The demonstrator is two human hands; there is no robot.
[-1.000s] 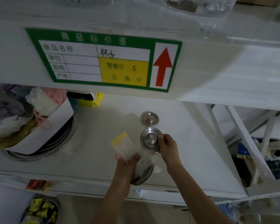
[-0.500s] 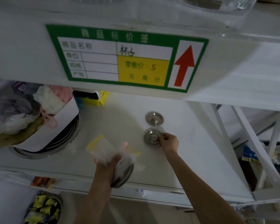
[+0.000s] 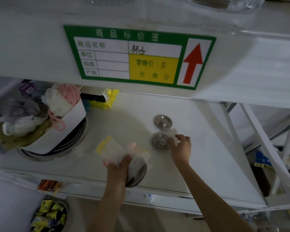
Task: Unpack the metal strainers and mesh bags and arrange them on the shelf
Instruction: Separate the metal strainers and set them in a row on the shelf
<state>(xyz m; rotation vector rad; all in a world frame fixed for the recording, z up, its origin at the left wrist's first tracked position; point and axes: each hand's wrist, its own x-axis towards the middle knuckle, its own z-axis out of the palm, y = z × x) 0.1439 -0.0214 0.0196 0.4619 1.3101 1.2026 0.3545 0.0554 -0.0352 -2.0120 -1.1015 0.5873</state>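
While the left hand was clamped on a bundle of crumpled clear bags with yellow edges, a metal strainer was pinned under the same grip, tilted on edge over the front edge of the shelf. The right hand was over the shelf's middle, its fingers loosely apart and curled, with the fingertips at the right rim of the near strainer; whether they touched the rim could not be told. That strainer lay flat on the shelf, and a second strainer lay flat just behind it, towards the back edge, the two close but apart. At the left end of the shelf a white tub sat tilted in a stack of metal rings, stuffed with pink, white and grey mesh balls. Behind it, near the back edge, lay a yellow packet. On the front face of the shelf above, a green price label carried a red arrow pointing up and a handwritten 5. Below the front edge, at the lower left, were yellow and black packets.
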